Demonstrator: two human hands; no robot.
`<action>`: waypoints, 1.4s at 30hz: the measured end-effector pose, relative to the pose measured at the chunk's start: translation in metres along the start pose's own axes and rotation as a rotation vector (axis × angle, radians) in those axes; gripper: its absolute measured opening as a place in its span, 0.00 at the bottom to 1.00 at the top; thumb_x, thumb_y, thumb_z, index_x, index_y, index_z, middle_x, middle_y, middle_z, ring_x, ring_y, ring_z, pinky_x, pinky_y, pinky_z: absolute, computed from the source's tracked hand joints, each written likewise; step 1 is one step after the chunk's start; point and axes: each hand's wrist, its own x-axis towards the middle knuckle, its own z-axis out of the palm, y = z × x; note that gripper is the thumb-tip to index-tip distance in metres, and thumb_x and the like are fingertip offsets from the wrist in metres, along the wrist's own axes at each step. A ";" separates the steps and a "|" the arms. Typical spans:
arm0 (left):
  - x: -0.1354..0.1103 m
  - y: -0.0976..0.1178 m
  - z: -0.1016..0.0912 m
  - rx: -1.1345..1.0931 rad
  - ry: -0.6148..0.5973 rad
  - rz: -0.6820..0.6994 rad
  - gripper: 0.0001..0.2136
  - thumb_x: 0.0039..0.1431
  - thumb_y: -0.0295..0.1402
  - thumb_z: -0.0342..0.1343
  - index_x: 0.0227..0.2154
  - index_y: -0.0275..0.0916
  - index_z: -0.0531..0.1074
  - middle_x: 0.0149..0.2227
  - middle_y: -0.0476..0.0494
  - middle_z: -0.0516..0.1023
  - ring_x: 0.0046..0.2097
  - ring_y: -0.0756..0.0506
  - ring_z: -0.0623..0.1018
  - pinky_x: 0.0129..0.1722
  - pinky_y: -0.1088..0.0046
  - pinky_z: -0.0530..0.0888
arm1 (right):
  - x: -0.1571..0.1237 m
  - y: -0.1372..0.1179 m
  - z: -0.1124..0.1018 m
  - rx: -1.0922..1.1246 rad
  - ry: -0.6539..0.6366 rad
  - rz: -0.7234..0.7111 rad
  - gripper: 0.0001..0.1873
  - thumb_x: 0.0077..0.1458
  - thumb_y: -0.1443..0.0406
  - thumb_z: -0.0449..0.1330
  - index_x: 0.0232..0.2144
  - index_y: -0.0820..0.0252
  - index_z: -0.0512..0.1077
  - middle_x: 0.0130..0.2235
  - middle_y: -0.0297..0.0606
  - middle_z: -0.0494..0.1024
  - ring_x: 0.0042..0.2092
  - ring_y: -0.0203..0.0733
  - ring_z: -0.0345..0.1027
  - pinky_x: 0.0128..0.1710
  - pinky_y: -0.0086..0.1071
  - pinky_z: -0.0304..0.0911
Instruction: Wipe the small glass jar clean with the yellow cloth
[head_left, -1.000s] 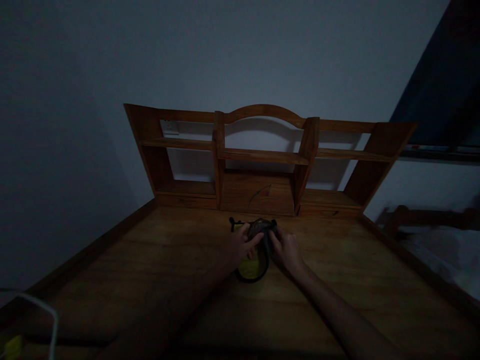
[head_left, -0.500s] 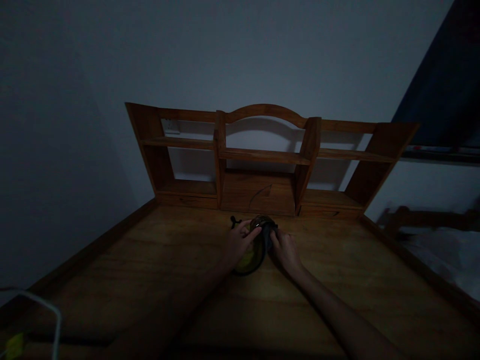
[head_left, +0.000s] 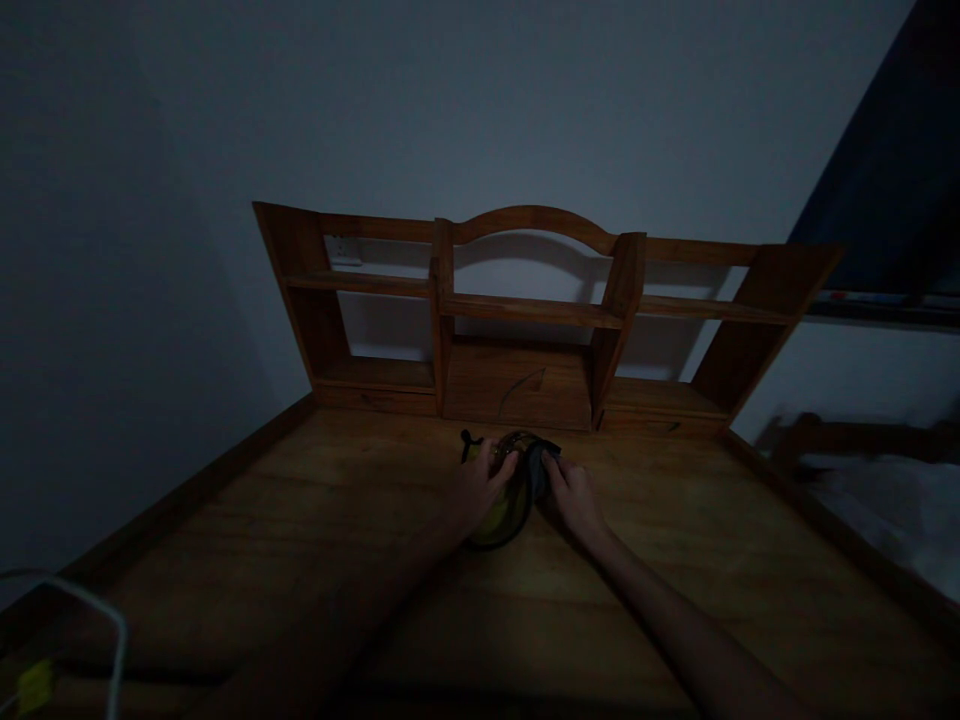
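Note:
A dark-rimmed object with a yellow inside (head_left: pixel 501 520), perhaps goggles with a black strap, lies on the wooden desk (head_left: pixel 315 520) in dim light. My left hand (head_left: pixel 480 487) rests on its left side with fingers curled over the top. My right hand (head_left: pixel 574 492) pinches a grey cloth-like piece (head_left: pixel 535 468) against its right side. What the object is exactly stays unclear in the dark.
A wooden shelf unit (head_left: pixel 525 310) stands at the back of the desk against a pale wall. A white cable (head_left: pixel 97 620) and a small yellow thing (head_left: pixel 30 685) lie at the lower left. A bed frame (head_left: pixel 847 440) is at the right.
Both hands and the yellow object have shifted slightly away from me toward the shelf; the yellow part now shows less under my left hand.

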 end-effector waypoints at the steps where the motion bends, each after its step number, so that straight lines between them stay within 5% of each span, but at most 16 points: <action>1: 0.001 -0.001 0.000 0.014 -0.019 0.012 0.17 0.56 0.48 0.54 0.41 0.41 0.69 0.26 0.49 0.75 0.25 0.48 0.74 0.25 0.75 0.67 | 0.000 -0.001 -0.001 0.056 0.008 0.019 0.28 0.63 0.51 0.46 0.21 0.62 0.71 0.21 0.38 0.73 0.23 0.39 0.66 0.22 0.28 0.53; 7: 0.007 -0.008 -0.003 -0.014 0.021 0.006 0.19 0.61 0.51 0.46 0.43 0.41 0.66 0.23 0.51 0.73 0.20 0.49 0.73 0.19 0.76 0.66 | 0.003 -0.006 -0.001 0.450 -0.038 0.058 0.25 0.58 0.49 0.52 0.29 0.65 0.75 0.29 0.40 0.76 0.30 0.42 0.68 0.29 0.29 0.61; 12: 0.009 -0.006 -0.006 -0.073 0.076 -0.004 0.19 0.60 0.52 0.46 0.39 0.41 0.66 0.20 0.54 0.70 0.19 0.51 0.70 0.18 0.78 0.64 | 0.002 -0.012 0.004 0.515 -0.107 -0.001 0.21 0.56 0.51 0.57 0.41 0.62 0.75 0.39 0.41 0.79 0.42 0.48 0.72 0.41 0.36 0.67; 22: 0.004 0.006 -0.011 -0.043 0.114 0.061 0.15 0.60 0.48 0.48 0.37 0.41 0.67 0.29 0.50 0.76 0.26 0.50 0.74 0.23 0.77 0.68 | -0.008 -0.019 0.000 0.268 -0.109 -0.109 0.24 0.58 0.54 0.58 0.53 0.58 0.68 0.47 0.43 0.77 0.45 0.49 0.72 0.47 0.40 0.67; 28: -0.002 0.014 -0.012 0.124 0.105 0.148 0.12 0.61 0.45 0.49 0.40 0.43 0.67 0.32 0.48 0.78 0.32 0.47 0.78 0.30 0.73 0.71 | -0.006 -0.015 0.000 0.272 -0.077 -0.146 0.20 0.61 0.57 0.54 0.52 0.57 0.68 0.42 0.40 0.78 0.43 0.46 0.73 0.45 0.38 0.68; 36: -0.007 0.011 -0.008 0.453 0.021 0.293 0.19 0.52 0.47 0.58 0.42 0.42 0.67 0.26 0.51 0.76 0.26 0.48 0.76 0.23 0.76 0.67 | 0.001 0.007 0.006 0.158 -0.031 -0.172 0.27 0.56 0.62 0.56 0.58 0.59 0.63 0.49 0.43 0.76 0.47 0.48 0.73 0.48 0.41 0.68; 42: -0.011 0.013 -0.007 0.504 0.006 0.343 0.19 0.52 0.47 0.58 0.42 0.42 0.68 0.30 0.49 0.79 0.28 0.49 0.77 0.26 0.76 0.70 | 0.002 0.008 0.002 0.067 -0.103 -0.234 0.24 0.60 0.63 0.51 0.59 0.59 0.62 0.46 0.44 0.78 0.45 0.46 0.74 0.46 0.38 0.68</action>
